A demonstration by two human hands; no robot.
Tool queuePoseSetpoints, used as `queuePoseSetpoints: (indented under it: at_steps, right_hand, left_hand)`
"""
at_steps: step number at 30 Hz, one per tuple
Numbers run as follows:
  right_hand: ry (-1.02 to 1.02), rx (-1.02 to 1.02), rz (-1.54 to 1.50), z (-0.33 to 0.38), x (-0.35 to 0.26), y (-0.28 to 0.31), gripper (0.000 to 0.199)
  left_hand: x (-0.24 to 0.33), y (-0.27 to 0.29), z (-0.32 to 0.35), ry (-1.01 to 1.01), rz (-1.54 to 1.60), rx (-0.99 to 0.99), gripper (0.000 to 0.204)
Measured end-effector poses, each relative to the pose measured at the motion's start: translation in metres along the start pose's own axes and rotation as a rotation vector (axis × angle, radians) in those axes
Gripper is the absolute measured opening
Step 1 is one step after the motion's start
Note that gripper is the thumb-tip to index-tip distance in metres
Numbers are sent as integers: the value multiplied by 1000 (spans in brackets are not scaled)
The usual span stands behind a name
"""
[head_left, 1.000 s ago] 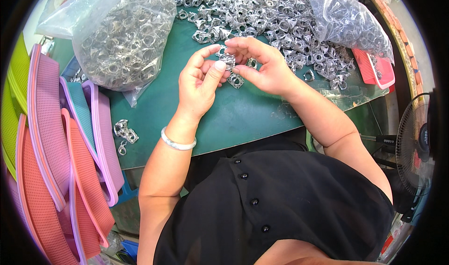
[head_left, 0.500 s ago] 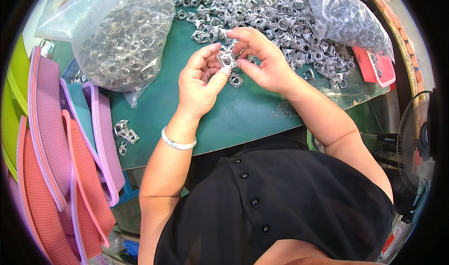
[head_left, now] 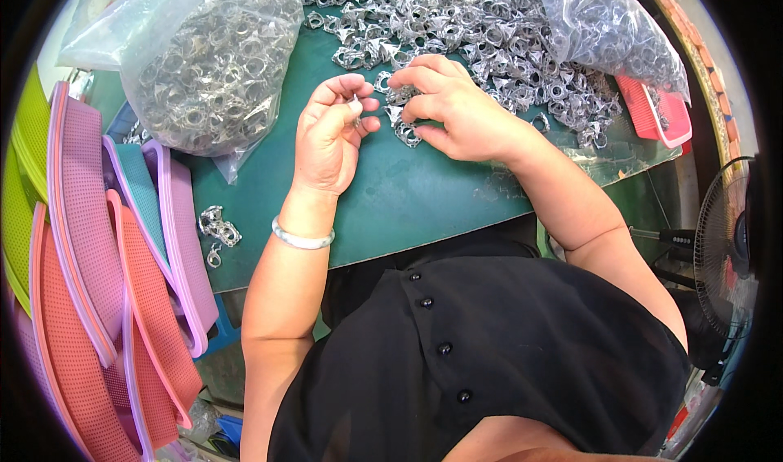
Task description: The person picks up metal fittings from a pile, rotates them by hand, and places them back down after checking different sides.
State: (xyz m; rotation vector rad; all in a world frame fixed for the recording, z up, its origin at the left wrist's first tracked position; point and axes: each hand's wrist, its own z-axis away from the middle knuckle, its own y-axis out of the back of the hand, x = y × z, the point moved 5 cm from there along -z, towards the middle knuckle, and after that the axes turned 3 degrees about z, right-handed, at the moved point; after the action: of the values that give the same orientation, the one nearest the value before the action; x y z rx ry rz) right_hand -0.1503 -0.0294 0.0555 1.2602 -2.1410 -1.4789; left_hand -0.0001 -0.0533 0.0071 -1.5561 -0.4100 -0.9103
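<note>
"What stands on your left?"

"Perforated plastic baskets (head_left: 83, 217), packed together beside your tabletop (head_left: 408, 209): lime green, purple, orange and teal."

"And on your right?"

"You have a dark fan (head_left: 724, 250) with a wire cage. Back left, beside the baskets, something blue (head_left: 227, 337) shows, perhaps a stool, mostly hidden."

Left hand (head_left: 328, 136): curled fingers hide whether anything is held
Right hand (head_left: 457, 113): partly covers silver openwork metal pieces (head_left: 400, 124)
Clear plastic bag (head_left: 216, 75): cut off at top
Black wire-caged fan (head_left: 718, 250): right side lost in darkness
</note>
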Motion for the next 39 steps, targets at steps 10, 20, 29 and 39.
queuePoseSetpoints:
  at_steps: [10,20,29,39]
  right_hand:
    - [-128,75,-364,-2,15,5,10]
    - [-349,201,-875,3,29,-2,9]
    - [-449,39,-910,-9,40,1,8]
    - [-592,255,-877,-175,193,54,27]
  left_hand:
    - [-1,-5,5,2,-356,-20,18]
    - [-6,-19,10,-20,-428,-112,22]
    - [-2,-9,0,-72,-497,27,10]
    - [2,0,-6,-205,-629,117,8]
